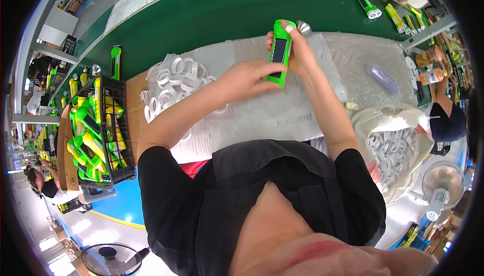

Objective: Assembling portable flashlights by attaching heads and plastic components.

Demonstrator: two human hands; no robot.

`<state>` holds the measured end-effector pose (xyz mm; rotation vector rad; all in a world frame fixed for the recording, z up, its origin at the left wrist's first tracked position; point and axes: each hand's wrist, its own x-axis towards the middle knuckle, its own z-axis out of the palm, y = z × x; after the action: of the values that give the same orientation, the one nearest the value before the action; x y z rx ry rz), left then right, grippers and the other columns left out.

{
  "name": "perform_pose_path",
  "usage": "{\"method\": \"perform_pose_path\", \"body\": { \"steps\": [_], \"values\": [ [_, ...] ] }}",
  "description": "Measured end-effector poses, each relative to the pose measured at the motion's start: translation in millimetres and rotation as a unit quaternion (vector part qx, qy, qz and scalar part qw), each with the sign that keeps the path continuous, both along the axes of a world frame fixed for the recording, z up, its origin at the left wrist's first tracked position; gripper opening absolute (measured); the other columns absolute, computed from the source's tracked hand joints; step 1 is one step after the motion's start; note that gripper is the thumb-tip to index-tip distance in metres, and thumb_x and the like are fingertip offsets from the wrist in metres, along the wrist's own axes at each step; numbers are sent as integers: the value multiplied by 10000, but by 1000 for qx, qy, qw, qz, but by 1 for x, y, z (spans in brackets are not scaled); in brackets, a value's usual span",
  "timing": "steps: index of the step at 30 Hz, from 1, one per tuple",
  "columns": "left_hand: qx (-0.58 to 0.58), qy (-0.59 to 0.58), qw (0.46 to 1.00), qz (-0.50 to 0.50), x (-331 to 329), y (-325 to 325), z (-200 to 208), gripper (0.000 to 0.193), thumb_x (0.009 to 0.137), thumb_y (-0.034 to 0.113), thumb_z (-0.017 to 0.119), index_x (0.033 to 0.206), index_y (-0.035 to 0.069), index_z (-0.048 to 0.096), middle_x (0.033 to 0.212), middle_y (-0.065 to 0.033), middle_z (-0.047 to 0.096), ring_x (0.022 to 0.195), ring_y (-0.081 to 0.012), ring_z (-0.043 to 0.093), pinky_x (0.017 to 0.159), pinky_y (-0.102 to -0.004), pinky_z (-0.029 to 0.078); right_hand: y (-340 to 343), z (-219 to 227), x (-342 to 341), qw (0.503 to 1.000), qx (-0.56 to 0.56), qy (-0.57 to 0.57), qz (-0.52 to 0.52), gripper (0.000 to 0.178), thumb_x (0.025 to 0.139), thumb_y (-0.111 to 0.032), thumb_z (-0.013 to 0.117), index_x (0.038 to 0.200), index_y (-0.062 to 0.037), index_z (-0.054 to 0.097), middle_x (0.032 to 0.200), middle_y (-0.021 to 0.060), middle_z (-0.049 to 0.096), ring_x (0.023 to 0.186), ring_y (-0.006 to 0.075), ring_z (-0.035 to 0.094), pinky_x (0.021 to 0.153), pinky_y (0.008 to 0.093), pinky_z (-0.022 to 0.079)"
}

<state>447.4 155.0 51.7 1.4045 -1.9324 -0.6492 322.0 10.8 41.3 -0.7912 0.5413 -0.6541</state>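
Note:
A bright green flashlight point(278, 51) with a dark panel along its body is held over the plastic-covered part of the bench. My right hand point(298, 44) grips its upper part, thumb on top. At its lower end, my left hand point(254, 76) has thumb and fingers around the casing; they are slightly blurred. A shiny silver reflector point(303, 28) shows just beyond my right hand; whether it is joined to the flashlight is hard to see. Left of my hands lie many loose white rings point(176, 80), partly behind my left forearm.
At left stands a black crate point(120, 140) full of green and yellow flashlights. A white sack point(423, 147) of rings is at right. More flashlights point(367, 5) lie on the green bench point(212, 19). A clear plastic roll point(381, 78) and a fan point(442, 182) are at right. Other people work nearby.

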Motion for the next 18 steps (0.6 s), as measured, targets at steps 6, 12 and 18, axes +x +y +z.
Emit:
{"method": "perform_pose_path", "body": {
  "steps": [6, 12, 18],
  "values": [
    [-152, 233, 947, 163, -2, 17, 5, 392, 1002, 316, 534, 1313, 79, 526, 1167, -122, 633, 1054, -201, 612, 871, -312, 489, 92, -1, -53, 988, -86, -22, 126, 551, 884, -463, 613, 1223, -36, 531, 865, 94, 603, 724, 197, 603, 682, 313, 496],
    [-51, 324, 943, 64, -34, 40, -14, 390, 1035, 373, 441, 1256, 79, 571, 1072, -49, 619, 994, -130, 560, 840, -278, 455, 136, 8, -80, 951, -190, -26, 243, 770, 840, -594, 641, 1294, -12, 421, 884, 136, 612, 727, 214, 621, 675, 329, 501],
    [-163, 147, 971, 98, -39, 58, 0, 161, 931, 172, 565, 1049, 86, 632, 806, -61, 541, 737, -190, 544, 659, -307, 442, 152, 12, -98, 933, -258, 28, 251, 694, 895, -564, 596, 1291, -20, 427, 993, 139, 631, 773, 193, 632, 741, 321, 501]
  ]
}}
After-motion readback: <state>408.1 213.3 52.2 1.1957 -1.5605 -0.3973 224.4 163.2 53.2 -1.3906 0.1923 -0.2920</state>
